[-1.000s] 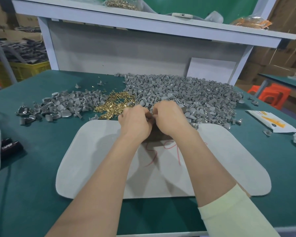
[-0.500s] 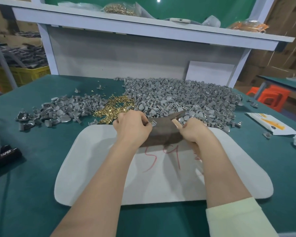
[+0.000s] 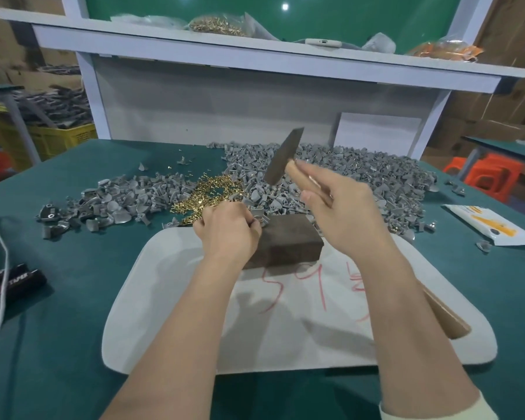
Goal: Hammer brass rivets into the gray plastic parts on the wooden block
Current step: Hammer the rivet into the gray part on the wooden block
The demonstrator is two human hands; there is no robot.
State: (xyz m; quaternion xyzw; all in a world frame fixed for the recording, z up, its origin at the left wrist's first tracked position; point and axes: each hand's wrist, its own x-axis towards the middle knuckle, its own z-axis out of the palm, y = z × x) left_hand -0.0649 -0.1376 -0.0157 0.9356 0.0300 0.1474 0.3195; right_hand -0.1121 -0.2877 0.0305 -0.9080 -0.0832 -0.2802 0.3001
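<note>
Left hand (image 3: 228,234) pinches a gray part (image 3: 262,218) on the wooden block (image 3: 288,241); right hand (image 3: 346,219) grips a raised hammer (image 3: 282,156)

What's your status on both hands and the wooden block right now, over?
Left hand pinches small gray plastic part on dark wooden block. Right hand grips wooden-handled hammer, head raised over block. Strike path clear.

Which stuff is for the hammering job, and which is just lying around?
For the job: hammer in the right hand, gray part pinched by the left hand, wooden block, brass rivets, pile of gray parts.
Just lying about: black boxes, white cable, paper packet, phone on the shelf.
</note>
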